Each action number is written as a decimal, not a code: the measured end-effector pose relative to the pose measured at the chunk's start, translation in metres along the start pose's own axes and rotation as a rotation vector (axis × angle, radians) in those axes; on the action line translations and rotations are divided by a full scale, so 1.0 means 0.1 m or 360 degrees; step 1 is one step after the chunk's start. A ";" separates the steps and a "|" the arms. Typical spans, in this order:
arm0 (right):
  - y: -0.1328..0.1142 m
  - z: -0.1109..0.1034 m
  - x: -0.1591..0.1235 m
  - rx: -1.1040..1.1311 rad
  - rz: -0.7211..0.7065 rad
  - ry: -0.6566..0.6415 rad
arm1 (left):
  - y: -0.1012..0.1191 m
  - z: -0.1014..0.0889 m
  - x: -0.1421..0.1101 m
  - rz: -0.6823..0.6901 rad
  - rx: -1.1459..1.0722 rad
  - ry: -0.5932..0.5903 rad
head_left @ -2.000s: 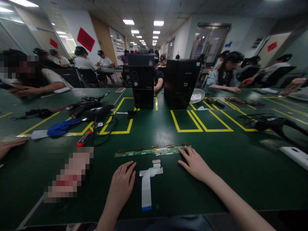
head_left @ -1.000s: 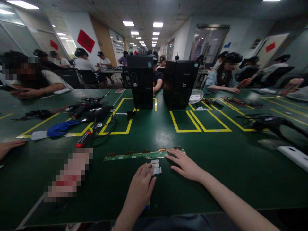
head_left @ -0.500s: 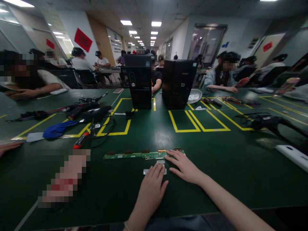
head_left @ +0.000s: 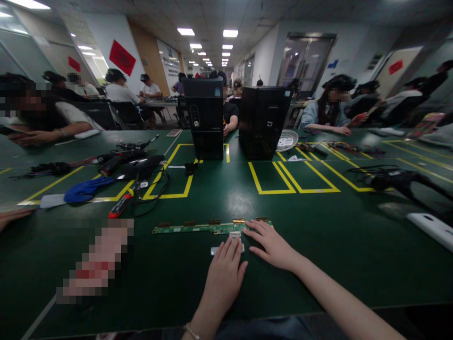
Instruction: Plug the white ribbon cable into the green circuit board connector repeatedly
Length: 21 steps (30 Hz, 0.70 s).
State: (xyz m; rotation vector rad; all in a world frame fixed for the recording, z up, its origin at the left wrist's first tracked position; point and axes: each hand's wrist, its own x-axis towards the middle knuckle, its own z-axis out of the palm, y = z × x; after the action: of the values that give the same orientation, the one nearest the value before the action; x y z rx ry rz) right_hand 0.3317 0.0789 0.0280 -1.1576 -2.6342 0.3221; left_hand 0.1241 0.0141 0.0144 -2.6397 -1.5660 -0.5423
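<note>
A long, narrow green circuit board (head_left: 187, 229) lies flat on the table before me, with copper-coloured tabs along its far edge. Against its near edge sits the pale end of a short flat ribbon cable (head_left: 235, 234). My left hand (head_left: 226, 269) rests over this cable with its fingers stretched flat, covering most of it. A silvery-white end (head_left: 214, 251) sticks out left of those fingers. My right hand (head_left: 271, 245) lies spread at the board's right part, fingertips touching it. What is under both palms is hidden.
Two black computer towers (head_left: 208, 125) stand across the green table. To the left lie a red-black screwdriver (head_left: 120, 206), a blue glove (head_left: 87, 190) and tangled cables (head_left: 123, 153). At right are a black stand-like object (head_left: 406, 182) and a white device (head_left: 430, 231). Other people sit around.
My left hand has slid slightly forward, and the ribbon cable's pale end has moved with it up to the board's near edge. My right hand and the board have barely moved.
</note>
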 end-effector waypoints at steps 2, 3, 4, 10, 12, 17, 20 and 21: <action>0.00 0.00 0.00 0.0012 0.0001 0.0007 | 0.00 0.00 0.00 0.0000 0.0000 0.0004; 0.00 0.00 0.00 0.0016 0.0002 0.0008 | 0.00 -0.01 0.01 0.0001 -0.0001 0.0004; 0.00 0.00 0.00 0.0018 0.0003 0.0006 | 0.00 -0.01 0.01 0.0000 -0.0001 0.0000; 0.01 -0.02 0.01 0.0033 -0.0021 -0.0007 | 0.01 -0.03 0.02 -0.0006 -0.0012 -0.0041; 0.02 -0.02 0.01 0.0045 -0.0031 -0.0009 | 0.00 -0.04 0.03 0.0009 -0.0012 -0.0069; 0.03 -0.03 0.00 0.0056 -0.0043 -0.0015 | -0.03 -0.08 0.04 0.0060 -0.0033 -0.0115; 0.04 -0.03 0.00 0.0066 -0.0056 -0.0015 | -0.08 -0.11 0.05 0.0069 -0.0050 -0.0134; 0.04 -0.04 0.00 0.0069 -0.0062 -0.0017 | -0.11 -0.12 0.06 0.0077 -0.0054 -0.0155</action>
State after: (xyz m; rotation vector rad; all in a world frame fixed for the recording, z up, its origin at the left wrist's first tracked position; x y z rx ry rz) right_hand 0.3360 0.0817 0.0303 -1.0927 -2.6413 0.3773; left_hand 0.1143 0.0221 0.0263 -2.7608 -1.5259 -0.4479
